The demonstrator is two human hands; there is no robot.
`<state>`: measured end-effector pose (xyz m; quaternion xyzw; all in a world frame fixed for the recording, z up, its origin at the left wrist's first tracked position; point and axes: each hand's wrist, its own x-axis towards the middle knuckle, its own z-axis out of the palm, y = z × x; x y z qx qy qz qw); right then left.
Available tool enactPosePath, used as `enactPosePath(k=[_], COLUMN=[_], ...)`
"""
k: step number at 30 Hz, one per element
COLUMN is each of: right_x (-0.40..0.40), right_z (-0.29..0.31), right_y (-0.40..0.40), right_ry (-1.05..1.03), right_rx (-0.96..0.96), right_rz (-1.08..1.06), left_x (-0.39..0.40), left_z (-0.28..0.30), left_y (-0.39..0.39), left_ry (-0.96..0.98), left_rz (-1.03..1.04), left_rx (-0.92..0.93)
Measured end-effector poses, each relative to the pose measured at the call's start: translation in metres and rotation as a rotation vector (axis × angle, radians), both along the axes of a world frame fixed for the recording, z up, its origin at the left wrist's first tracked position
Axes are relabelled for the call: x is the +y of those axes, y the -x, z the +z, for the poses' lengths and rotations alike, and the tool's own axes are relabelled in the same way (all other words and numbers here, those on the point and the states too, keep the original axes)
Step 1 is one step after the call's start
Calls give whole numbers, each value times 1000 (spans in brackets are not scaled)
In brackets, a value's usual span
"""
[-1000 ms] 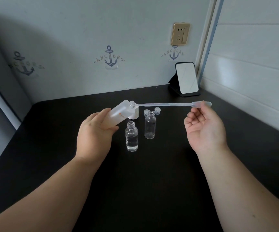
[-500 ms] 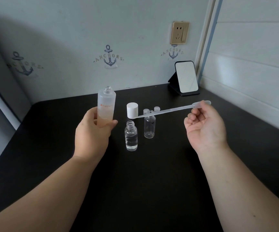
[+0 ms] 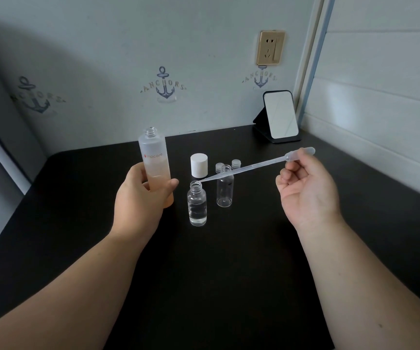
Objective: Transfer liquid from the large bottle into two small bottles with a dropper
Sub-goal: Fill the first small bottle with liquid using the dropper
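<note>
My left hand [image 3: 142,198] grips the large frosted bottle [image 3: 155,157], upright and uncapped, partly filled with liquid. My right hand [image 3: 307,188] pinches the bulb end of a clear plastic dropper [image 3: 249,165], which slants down to the left. Its tip sits at the mouth of the nearer small bottle [image 3: 197,205], which stands on the black table [image 3: 229,261] and holds clear liquid in its lower part. The second small bottle [image 3: 225,188] stands just behind and to the right and looks empty.
A white cap [image 3: 199,165] stands behind the small bottles, with two small clear caps [image 3: 236,163] beside it. A small mirror on a black stand [image 3: 279,116] sits at the back right corner. Walls close the table at the back and right.
The large bottle went from tilted toward the dropper to upright. The dropper left its mouth and swung down, its tip now at the nearer small bottle's mouth.
</note>
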<state>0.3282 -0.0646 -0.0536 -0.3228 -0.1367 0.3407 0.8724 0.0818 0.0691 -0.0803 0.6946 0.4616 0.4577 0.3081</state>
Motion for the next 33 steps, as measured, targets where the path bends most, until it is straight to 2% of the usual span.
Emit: enactPosePath(k=[4,6,8,10,13,19,26,33], right_x=[-2,-2,-2,-2,-2,-1,-2,-2], right_z=[1,2,1,1,1,2,3,2], right_y=[1,1,1,1,1,0,0,-1], right_ry=[5,1,-4,0,-1,-4,3,16], right_rx=[-15,-17,-9,-15,-12,-2,7,-7], right_rz=[12,17,16,17,17,1,-14,-20], left_x=[-8,-15,-25,-33,-39,-37,-33,-32], left_z=[5,10,14,15,15,15,13,12], left_y=[3,9,13,12,8,4,1,1], left_ry=[6,-90,-228,-279,-192,-119,-167,-166], left_rz=[8,89,81,-46,-260,-466,-487,-495], left_rx=[-128,-200,-197,-138,28,292,388,387])
